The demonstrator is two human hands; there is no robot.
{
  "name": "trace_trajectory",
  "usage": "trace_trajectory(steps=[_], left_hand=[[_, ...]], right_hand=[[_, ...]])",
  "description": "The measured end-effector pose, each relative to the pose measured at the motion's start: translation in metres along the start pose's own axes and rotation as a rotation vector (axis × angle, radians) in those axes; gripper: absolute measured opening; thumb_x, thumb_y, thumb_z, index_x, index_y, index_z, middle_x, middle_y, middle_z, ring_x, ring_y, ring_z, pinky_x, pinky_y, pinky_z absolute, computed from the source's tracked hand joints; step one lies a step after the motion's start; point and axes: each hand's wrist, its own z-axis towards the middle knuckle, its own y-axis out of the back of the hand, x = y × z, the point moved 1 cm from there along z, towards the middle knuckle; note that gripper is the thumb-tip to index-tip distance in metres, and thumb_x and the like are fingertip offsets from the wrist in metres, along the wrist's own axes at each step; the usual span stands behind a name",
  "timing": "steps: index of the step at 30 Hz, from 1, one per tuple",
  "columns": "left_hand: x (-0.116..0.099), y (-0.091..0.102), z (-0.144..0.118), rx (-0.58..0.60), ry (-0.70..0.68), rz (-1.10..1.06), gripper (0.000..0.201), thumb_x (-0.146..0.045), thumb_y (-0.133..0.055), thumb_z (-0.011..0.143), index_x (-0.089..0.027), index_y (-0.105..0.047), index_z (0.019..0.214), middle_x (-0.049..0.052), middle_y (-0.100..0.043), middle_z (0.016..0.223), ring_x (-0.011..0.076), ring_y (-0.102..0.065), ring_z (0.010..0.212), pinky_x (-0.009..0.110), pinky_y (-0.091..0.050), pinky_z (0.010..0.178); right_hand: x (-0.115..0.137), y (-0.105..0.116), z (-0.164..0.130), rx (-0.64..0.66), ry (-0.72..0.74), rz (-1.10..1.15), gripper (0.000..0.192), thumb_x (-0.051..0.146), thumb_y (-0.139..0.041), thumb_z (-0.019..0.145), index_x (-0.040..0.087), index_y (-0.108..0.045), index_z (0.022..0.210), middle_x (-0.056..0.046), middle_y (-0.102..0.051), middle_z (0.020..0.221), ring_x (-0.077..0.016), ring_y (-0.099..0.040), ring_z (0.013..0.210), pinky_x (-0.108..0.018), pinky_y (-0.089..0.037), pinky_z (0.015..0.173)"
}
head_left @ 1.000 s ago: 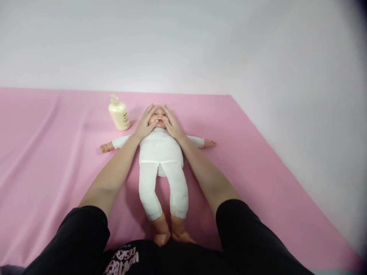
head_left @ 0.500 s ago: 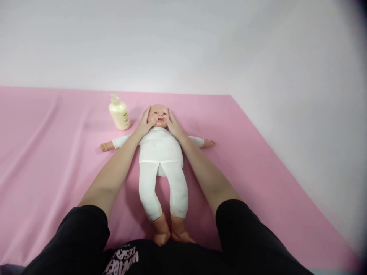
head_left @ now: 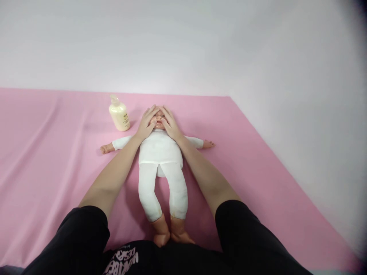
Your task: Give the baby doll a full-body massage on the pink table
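Observation:
A baby doll (head_left: 160, 149) in a white cloth body lies on its back, feet toward me and arms spread out. My left hand (head_left: 147, 123) rests on the left side of its head, fingers stretched over the forehead and thumb on the cheek. On the other side, my right hand (head_left: 170, 124) lies the same way, its fingers reaching the forehead and its thumb near the mouth. The fingertips of both hands come close together at the top of the head. Between them the doll's eyes, nose and mouth show in part.
A pump bottle (head_left: 119, 116) of pale yellow liquid stands left of the doll's head. Pink cloth (head_left: 243, 164) covers the surface, with folds at the left. A white wall (head_left: 172, 46) rises behind, and the surface's edge slants down on the right.
Both hands have slid from the sides of the doll's head inward and up over its forehead. Their fingers now cover the forehead. The doll's body and the bottle stay in place.

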Motion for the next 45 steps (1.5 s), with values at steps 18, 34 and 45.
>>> trace_trajectory(steps=[18, 34, 45], left_hand=[[0.038, -0.012, -0.012, -0.082, 0.339, -0.235, 0.089, -0.065, -0.061, 0.090, -0.026, -0.026, 0.162, 0.010, -0.026, 0.170, 0.0292, -0.024, 0.158, 0.046, -0.019, 0.131], [0.011, -0.005, -0.011, -0.044, 0.173, -0.086, 0.084, -0.072, -0.042, 0.096, -0.024, -0.026, 0.163, 0.009, -0.023, 0.171, 0.0269, -0.017, 0.160, 0.043, -0.009, 0.133], [0.016, -0.005, -0.012, -0.051, 0.227, -0.157, 0.081, -0.074, -0.029, 0.098, -0.025, -0.028, 0.163, 0.005, -0.021, 0.172, 0.0231, -0.014, 0.161, 0.038, -0.006, 0.133]], right_hand=[[-0.027, -0.007, -0.001, 0.011, -0.425, 0.224, 0.108, 0.086, -0.046, 0.083, 0.029, -0.006, 0.166, 0.001, -0.022, 0.171, -0.0256, -0.023, 0.159, -0.048, -0.018, 0.133], [-0.013, -0.005, -0.004, -0.063, -0.083, 0.051, 0.098, 0.087, -0.022, 0.089, 0.023, -0.020, 0.165, -0.002, -0.024, 0.171, -0.0226, -0.019, 0.161, -0.041, -0.011, 0.135], [-0.032, -0.007, 0.001, -0.188, -0.187, 0.134, 0.089, 0.082, -0.019, 0.094, 0.022, -0.046, 0.153, -0.006, -0.046, 0.161, -0.0206, -0.039, 0.152, -0.040, -0.027, 0.131]])
